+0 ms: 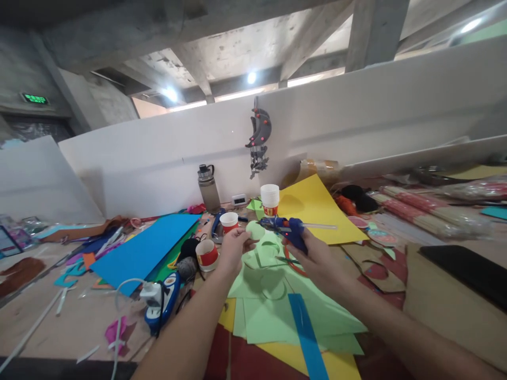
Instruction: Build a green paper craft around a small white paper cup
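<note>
My left hand (236, 246) pinches a small light-green paper disc (255, 230) by its edge. A blue hot glue gun (291, 228) is in my right hand (311, 252), its nozzle pointing left at the disc; a clear glue stick juts out of its back. Whether the nozzle touches the paper I cannot tell. Below both hands lie several light-green paper sheets (261, 322) and cut pieces. Scissors with orange handles (295, 266) rest on these sheets, partly hidden by my right hand. Two red and white paper cups (207, 255) stand left of my left hand.
A stack of paper cups (270, 199) stands behind the glue gun, near yellow card (317, 206). Blue card (146, 248) and a power strip (163, 303) with a plugged-in cable lie left. A bottle (208, 190) stands by the white partition. A blue strip (307, 332) lies in front.
</note>
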Demonstrator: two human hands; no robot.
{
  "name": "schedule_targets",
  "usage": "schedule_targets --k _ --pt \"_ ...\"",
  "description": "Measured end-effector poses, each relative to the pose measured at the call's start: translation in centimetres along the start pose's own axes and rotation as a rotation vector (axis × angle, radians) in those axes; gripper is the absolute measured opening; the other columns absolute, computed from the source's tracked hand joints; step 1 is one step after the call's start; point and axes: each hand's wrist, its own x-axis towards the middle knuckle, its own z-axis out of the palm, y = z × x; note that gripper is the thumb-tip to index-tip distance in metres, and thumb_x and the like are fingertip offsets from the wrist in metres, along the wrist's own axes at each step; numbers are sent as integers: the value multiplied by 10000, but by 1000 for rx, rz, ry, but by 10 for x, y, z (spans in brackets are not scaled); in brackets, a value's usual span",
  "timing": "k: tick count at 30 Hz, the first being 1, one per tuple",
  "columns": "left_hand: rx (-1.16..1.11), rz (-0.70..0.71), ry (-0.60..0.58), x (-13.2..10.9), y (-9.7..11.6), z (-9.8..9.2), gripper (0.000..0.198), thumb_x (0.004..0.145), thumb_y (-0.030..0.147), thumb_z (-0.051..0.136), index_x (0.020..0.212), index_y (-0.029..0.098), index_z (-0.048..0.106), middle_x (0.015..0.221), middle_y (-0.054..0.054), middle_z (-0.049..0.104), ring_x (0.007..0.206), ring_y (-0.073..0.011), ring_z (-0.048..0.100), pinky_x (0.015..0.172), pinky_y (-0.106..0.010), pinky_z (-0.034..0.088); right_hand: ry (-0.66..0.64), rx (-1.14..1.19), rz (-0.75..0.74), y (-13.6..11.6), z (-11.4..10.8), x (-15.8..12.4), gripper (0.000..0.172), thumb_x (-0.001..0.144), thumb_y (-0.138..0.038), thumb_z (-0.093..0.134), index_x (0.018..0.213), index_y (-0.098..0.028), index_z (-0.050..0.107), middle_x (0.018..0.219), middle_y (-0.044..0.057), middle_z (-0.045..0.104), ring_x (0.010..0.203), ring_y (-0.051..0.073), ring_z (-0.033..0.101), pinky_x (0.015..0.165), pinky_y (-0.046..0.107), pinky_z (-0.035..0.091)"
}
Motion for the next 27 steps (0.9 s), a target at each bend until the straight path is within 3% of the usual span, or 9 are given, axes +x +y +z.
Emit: schedule_targets --k 5,13,18,22,27 --pt "-32 3 -11 -1 -1 7 147 690 159 657 782 137 544 732 -59 671 646 -156 669 682 -307 532 -27 -72 -10 5 1 -6 217 852 -332 448 985 -192 547 881 102 679 791 246 632 667 307 458" --pt "57 44 -169 -7 -3 11 228 730 230 651 916 101 670 833 -92 707 691 -140 650 728 -303 547 -46 -99 -11 8 4 -5 225 874 -318 409 990 -178 541 930 121 680 834 252 635 702 324 463" --pt "30 68 -133 -5 -3 9 224 709 214 665 906 106 681 842 -90 709 702 -157 656 744 -335 552 2 -141 -11 11 2 -6 200 876 -313 407 981 -204 538 910 101 682 833 247 640 697 312 465" --pt "-7 95 -96 -4 -2 8 205 701 208 673 881 111 679 777 -64 699 669 -137 642 765 -340 552 -40 -144 -20 12 5 -9 231 883 -340 400 983 -184 538 933 125 680 832 257 635 683 320 463" --pt "48 71 -204 -9 0 11 242 710 240 671 911 107 692 864 -98 710 731 -154 653 762 -324 550 -50 -125 0 10 6 -7 260 880 -338 394 990 -157 546 931 143 675 835 269 627 693 346 462"
